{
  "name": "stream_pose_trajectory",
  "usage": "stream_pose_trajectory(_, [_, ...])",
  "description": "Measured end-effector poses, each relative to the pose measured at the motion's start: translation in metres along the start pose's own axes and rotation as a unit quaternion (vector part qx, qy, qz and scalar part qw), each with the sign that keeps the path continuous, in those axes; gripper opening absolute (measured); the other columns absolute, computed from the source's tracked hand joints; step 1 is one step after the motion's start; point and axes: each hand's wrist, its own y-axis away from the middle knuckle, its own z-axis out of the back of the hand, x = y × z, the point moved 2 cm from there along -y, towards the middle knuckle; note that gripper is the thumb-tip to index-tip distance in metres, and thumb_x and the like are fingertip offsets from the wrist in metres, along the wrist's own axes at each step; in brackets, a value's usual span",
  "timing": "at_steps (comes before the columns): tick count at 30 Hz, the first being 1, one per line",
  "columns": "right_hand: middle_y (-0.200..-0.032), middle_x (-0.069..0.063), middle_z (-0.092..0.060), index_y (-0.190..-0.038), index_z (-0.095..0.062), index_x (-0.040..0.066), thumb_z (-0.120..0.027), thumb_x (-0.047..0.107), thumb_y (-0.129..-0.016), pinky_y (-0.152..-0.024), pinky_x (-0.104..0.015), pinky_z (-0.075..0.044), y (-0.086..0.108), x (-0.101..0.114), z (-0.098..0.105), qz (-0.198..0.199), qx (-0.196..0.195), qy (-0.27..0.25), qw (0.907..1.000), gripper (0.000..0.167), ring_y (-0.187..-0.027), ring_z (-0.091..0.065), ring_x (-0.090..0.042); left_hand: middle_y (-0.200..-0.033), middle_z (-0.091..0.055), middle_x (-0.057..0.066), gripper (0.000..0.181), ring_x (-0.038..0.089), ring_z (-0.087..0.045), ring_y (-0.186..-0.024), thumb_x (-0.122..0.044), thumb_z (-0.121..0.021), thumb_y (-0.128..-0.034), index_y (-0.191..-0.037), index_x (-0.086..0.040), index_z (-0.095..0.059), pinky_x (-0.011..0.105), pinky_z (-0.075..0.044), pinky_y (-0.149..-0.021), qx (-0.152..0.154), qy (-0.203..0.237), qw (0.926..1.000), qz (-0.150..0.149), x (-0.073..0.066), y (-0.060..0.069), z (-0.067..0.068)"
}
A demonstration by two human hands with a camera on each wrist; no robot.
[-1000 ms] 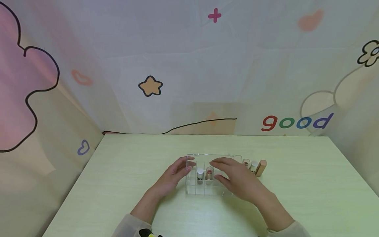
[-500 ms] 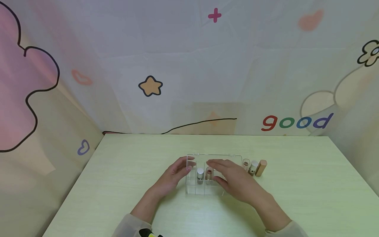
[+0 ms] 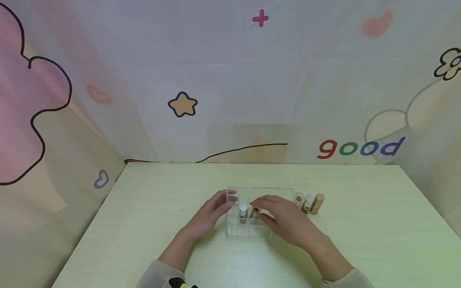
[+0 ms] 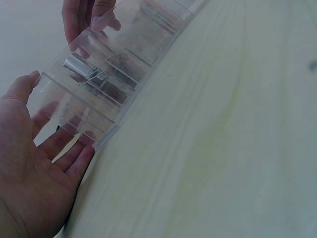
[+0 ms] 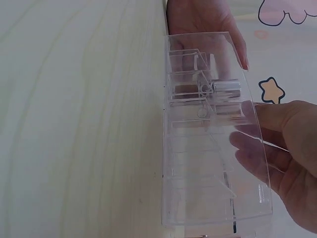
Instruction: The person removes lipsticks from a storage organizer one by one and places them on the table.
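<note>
A clear divided box point(image 3: 234, 230) stands on the table, with a silver-capped tube point(image 3: 243, 211) and a clear-capped reddish tube point(image 3: 255, 212) in neighbouring compartments. The person's left hand point(image 3: 207, 216) holds the box's left end, its thumb and fingers around the side wall, as the left wrist view shows through the plastic. The right hand point(image 3: 288, 218) reaches over the box from the right and pinches the reddish tube near its top; that tube leans slightly right. In the right wrist view the right hand point(image 5: 292, 153) is partly behind the clear wall point(image 5: 215, 218).
Just right of the box stand a small clear-capped tube point(image 3: 299, 199), a silver-capped tube point(image 3: 307, 204) and a tan tube point(image 3: 317, 204). The pale table point(image 3: 162, 180) ends at a printed cloth backdrop point(image 3: 216, 80).
The right hand's fingers have moved slightly left and closed on the reddish tube, which now tilts to the right. My left hand stays at the box's end.
</note>
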Motion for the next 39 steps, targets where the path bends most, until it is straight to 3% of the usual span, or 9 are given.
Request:
stream_pose_trajectory(10, [-0.109,0.007,-0.076,-0.114,-0.075,0.017,-0.080,0.012,-0.092,-0.084,-0.030,-0.061,-0.001,0.000,0.001,0.015,-0.026,-0.021,0.9993,0.023,-0.097,-0.073,-0.009,-0.149,-0.059,0.010,0.044,0.029,-0.053,-0.142,-0.035,-0.051,-0.1102,-0.152,-0.021,-0.045,0.054,-0.036,-0.121,0.000,-0.006,1.0000,-0.003,-0.001,0.001,0.000])
stream_pose_trajectory(27, [-0.109,0.006,-0.071,-0.112,-0.076,0.015,-0.082,0.013,-0.090,-0.081,-0.028,-0.061,-0.001,0.002,0.007,0.020,-0.057,-0.022,0.9979,0.023,-0.094,-0.072,-0.010,-0.147,-0.060,0.002,0.047,0.023,-0.054,-0.141,-0.039,-0.052,-0.1093,-0.152,-0.023,-0.045,0.051,-0.037,-0.121,-0.004,-0.009,0.9999,0.006,-0.003,0.001,0.000])
stream_pose_trajectory(39, [-0.107,0.003,-0.070,-0.114,-0.076,0.010,-0.082,0.008,-0.089,-0.076,-0.025,-0.060,0.000,0.000,0.020,0.032,-0.087,-0.043,0.9948,0.026,-0.088,-0.071,-0.011,-0.148,-0.060,0.004,0.047,0.022,-0.054,-0.141,-0.038,-0.052,-0.1093,-0.152,-0.021,-0.046,0.052,-0.036,-0.122,-0.002,-0.004,1.0000,0.005,-0.001,0.001,0.000])
